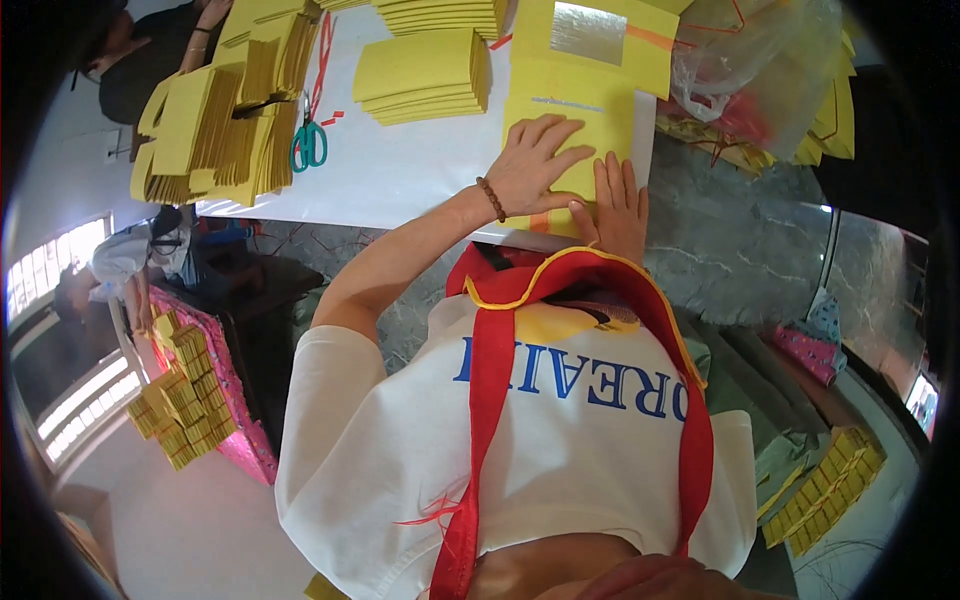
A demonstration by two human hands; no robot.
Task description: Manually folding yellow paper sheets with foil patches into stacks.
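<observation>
My left hand (545,165), with a brown beaded bracelet at the wrist, lies spread on a yellow paper sheet (575,88) at the table's near right edge. Beside it my right hand (620,212) rests on the same sheet's right side, fingers stretched out and pointing away from me. Between the hands and the near edge, an orange strip (540,222) shows on the yellow paper. Just beyond lies another yellow sheet (648,62) bearing a silver foil rectangle (588,34). Neither hand grips anything; what is beneath the palms is hidden.
Stacked folded yellow paper (418,78) and larger piles (200,125) stand on the white table (400,170). Teal-handled scissors (309,147) and red strips (322,60) lie between them. A clear plastic bag (750,60) is at the right. Other people (125,260) work at the left.
</observation>
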